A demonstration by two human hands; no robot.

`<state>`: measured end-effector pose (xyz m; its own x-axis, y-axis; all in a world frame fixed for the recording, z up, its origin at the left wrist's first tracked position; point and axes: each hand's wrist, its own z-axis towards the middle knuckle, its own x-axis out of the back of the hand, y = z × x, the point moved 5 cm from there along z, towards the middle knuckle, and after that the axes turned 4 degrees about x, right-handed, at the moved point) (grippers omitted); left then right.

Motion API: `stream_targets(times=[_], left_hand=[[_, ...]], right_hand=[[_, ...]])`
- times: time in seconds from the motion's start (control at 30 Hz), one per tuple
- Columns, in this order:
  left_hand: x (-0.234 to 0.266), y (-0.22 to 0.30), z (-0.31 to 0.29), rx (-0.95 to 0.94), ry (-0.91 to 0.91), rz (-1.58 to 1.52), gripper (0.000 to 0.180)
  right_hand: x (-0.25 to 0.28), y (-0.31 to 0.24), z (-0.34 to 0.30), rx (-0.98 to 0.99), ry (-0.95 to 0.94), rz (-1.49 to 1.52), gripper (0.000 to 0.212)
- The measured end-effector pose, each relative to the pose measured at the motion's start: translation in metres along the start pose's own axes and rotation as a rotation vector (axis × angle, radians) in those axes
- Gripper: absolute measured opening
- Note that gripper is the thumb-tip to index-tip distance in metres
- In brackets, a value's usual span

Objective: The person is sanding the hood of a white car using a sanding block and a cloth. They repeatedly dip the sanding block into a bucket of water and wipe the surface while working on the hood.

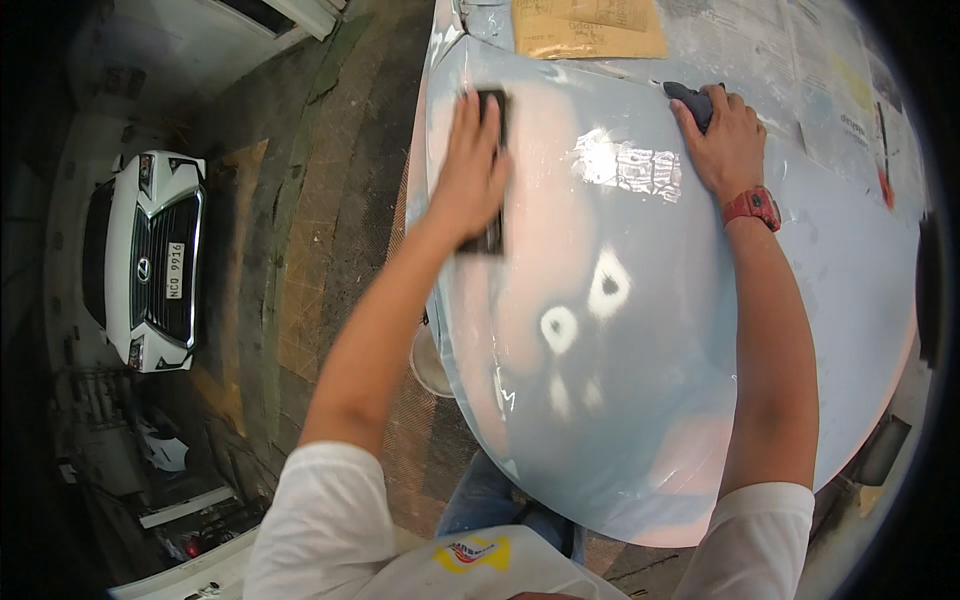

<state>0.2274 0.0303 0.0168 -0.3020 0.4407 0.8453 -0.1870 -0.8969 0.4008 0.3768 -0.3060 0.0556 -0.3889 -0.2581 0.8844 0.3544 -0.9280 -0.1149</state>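
Note:
A wet car hood (640, 330) in blue-grey primer with pinkish patches and two white rings spreads out in front of me. On its left side my left hand (468, 170) is closed over a long black sanding block (490, 238), which lies flat against the surface; hand and block are slightly blurred. Near the far edge, my right hand (728, 148) presses a dark grey, soft-looking cloth (690, 100) to the panel, its fingers bent over it. Part of the cloth is hidden under the palm. A red watch is on my right wrist.
Masking paper (780, 60) and a brown paper piece (590, 28) cover the area beyond the hood. A white bucket (430, 362) stands below its left edge. Farther left, a white car (150, 262) is parked on the stained floor (300, 230).

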Motion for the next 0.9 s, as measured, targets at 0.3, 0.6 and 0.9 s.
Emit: stream_targets(times=[0.3, 0.6, 0.9], left_hand=[[0.043, -0.071, 0.059, 0.223, 0.078, 0.066, 0.073], [0.021, -0.001, -0.023, -0.02, -0.073, 0.034, 0.073], [0.01, -0.002, -0.025, 0.001, -0.013, -0.019, 0.075]], right_hand=[[-0.001, -0.018, 0.004, 0.02, 0.0, 0.048, 0.058], [0.003, 0.003, 0.003, 0.009, 0.012, -0.02, 0.059], [-0.008, 0.005, -0.003, 0.01, 0.02, -0.032, 0.059]])
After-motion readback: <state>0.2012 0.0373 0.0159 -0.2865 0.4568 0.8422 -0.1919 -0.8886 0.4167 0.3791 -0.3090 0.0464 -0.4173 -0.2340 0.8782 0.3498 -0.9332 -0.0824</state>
